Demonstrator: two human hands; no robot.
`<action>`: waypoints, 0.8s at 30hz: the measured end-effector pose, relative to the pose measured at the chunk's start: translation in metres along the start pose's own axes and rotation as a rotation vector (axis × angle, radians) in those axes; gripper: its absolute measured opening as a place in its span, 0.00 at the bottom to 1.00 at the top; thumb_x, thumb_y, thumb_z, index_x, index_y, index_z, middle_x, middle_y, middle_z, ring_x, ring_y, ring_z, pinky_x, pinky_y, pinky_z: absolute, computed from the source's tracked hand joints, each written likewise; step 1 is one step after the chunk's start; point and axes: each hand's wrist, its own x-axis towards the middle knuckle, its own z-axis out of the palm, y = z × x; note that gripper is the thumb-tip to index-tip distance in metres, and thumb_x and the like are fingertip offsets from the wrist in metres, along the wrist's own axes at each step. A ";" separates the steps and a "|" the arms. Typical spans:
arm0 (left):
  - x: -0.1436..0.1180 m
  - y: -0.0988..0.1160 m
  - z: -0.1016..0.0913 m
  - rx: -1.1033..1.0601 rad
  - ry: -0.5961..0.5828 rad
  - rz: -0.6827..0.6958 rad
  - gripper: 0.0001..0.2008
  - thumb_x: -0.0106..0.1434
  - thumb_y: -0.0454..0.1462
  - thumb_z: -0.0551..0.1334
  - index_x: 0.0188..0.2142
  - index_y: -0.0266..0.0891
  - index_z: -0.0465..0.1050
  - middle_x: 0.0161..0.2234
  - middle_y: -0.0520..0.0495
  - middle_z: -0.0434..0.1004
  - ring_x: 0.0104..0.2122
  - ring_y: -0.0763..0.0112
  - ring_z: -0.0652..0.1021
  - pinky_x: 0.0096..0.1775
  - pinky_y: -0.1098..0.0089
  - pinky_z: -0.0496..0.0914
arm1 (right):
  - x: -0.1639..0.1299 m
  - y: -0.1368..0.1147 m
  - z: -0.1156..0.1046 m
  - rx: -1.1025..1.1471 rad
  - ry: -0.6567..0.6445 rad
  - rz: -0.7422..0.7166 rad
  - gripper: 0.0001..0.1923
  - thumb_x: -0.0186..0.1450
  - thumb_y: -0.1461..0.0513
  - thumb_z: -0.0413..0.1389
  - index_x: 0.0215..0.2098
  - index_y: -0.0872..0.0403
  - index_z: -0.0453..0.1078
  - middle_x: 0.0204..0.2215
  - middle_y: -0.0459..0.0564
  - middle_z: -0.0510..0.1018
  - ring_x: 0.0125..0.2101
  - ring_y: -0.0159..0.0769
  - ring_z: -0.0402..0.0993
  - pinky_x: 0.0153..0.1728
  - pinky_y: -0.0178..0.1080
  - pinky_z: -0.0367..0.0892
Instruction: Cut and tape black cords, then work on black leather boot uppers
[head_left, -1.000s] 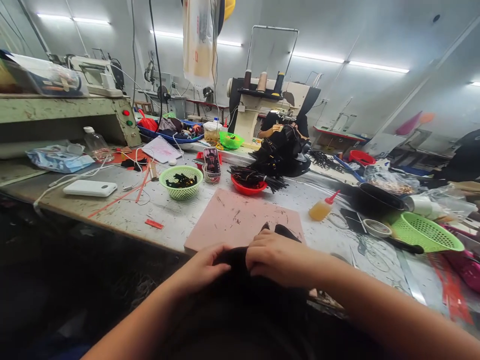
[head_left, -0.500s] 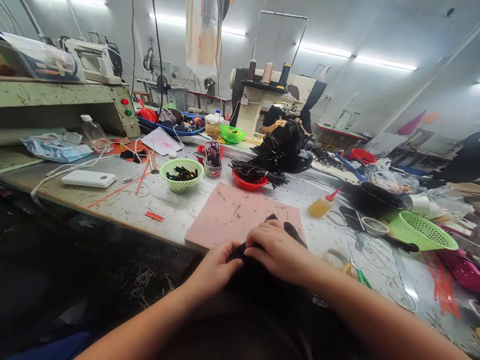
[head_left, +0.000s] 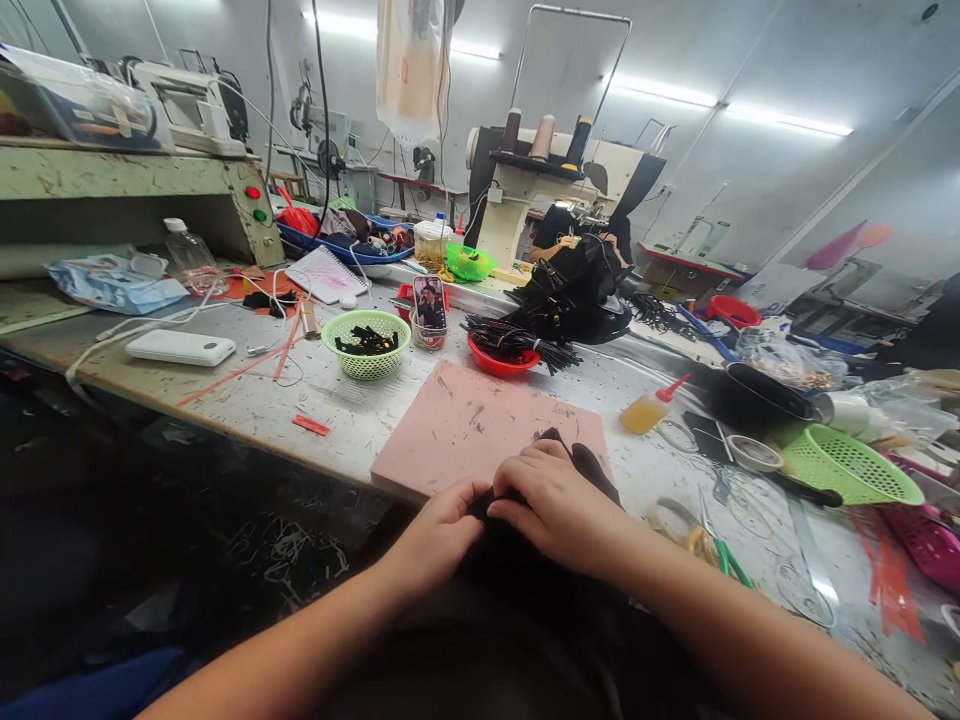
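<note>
My left hand [head_left: 444, 525] and my right hand [head_left: 551, 505] are side by side at the near edge of a pink board [head_left: 480, 420]. Both are closed on a piece of black material [head_left: 589, 468], soft-looking, part of which sticks out beyond the right hand over the board. The left thumb and fingers pinch its edge; the right fingers curl over it. Its lower part hangs dark against my lap, so its full shape cannot be made out.
Left of the board stand a green basket [head_left: 366, 362] of black pieces and a phone [head_left: 430, 305]. Behind it a red bowl [head_left: 504, 366] holds black strips. To the right lie a glue bottle [head_left: 652, 408], scissors [head_left: 724, 550] and a green basket [head_left: 855, 465]. A person sits behind the sewing machine [head_left: 555, 165].
The left hand has drawn slightly closer to the right, its thumb now tucked nearer the black material. The view has shifted a little; the things on the table stay in place.
</note>
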 end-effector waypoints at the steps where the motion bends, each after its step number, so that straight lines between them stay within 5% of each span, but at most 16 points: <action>1: 0.000 0.000 0.000 -0.001 0.000 0.002 0.17 0.47 0.28 0.53 0.38 0.37 0.71 0.35 0.50 0.75 0.40 0.65 0.72 0.43 0.67 0.65 | -0.001 0.000 0.001 -0.007 -0.003 -0.002 0.03 0.61 0.64 0.55 0.30 0.56 0.65 0.26 0.48 0.74 0.30 0.36 0.67 0.42 0.43 0.55; 24: 0.000 -0.007 0.003 0.009 -0.064 0.054 0.18 0.52 0.29 0.53 0.42 0.37 0.68 0.42 0.48 0.74 0.46 0.62 0.70 0.48 0.64 0.62 | -0.005 0.002 0.017 -0.038 0.145 0.031 0.04 0.60 0.66 0.54 0.27 0.55 0.63 0.25 0.47 0.74 0.30 0.36 0.67 0.45 0.45 0.54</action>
